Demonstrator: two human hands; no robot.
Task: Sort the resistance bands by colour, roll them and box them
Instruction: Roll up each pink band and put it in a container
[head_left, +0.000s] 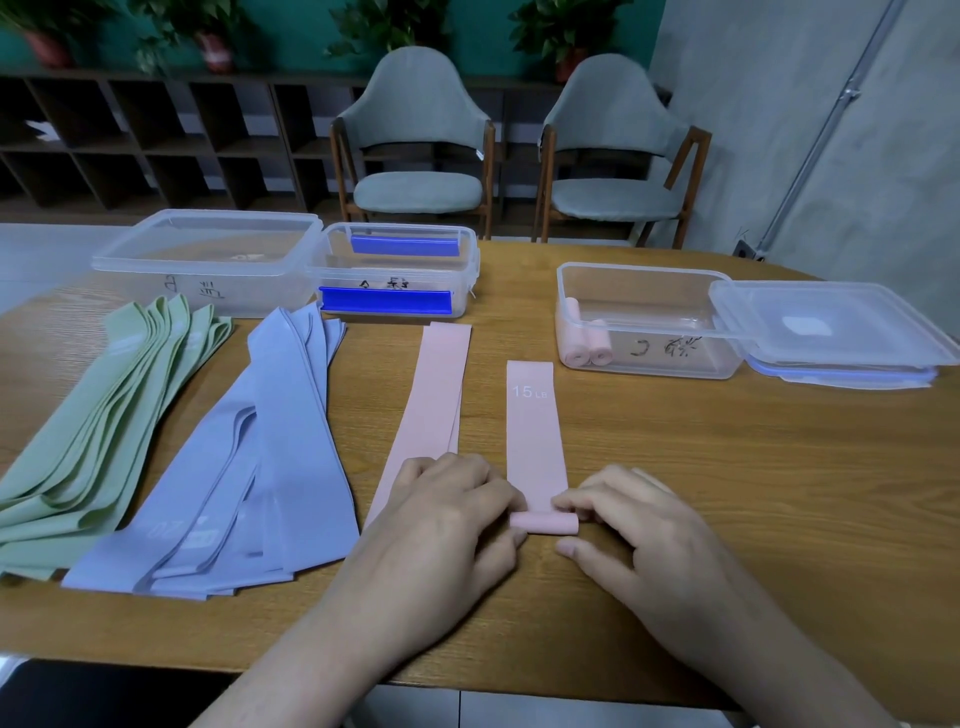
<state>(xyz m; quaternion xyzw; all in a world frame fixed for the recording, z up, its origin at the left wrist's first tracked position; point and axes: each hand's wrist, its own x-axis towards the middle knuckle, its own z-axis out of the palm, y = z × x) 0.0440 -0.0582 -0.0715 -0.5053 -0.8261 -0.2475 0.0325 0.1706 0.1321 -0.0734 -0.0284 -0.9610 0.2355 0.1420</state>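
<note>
Crowding the left of the wooden table (675, 467) are a fan of green bands (104, 415) and, beside it, a heap of lilac bands (270, 457). Behind them two clear boxes are seen, one lidded (208, 260), one with blue clips (395, 270). To the right an open box (649, 317) is noted holding two pink rolls (587, 348), its lid (831, 327) propped against it. A flat pink band (431, 405) lies partly under the left hand (441, 535). The pink band marked 15 LB (532, 431) is stretched away from the person, its near end rolled into a short tube (544, 522). That tube is pinched at its left end by the left hand's curled fingers and at its right end by the right hand (639, 540), thumb below, fingertips on top.
</note>
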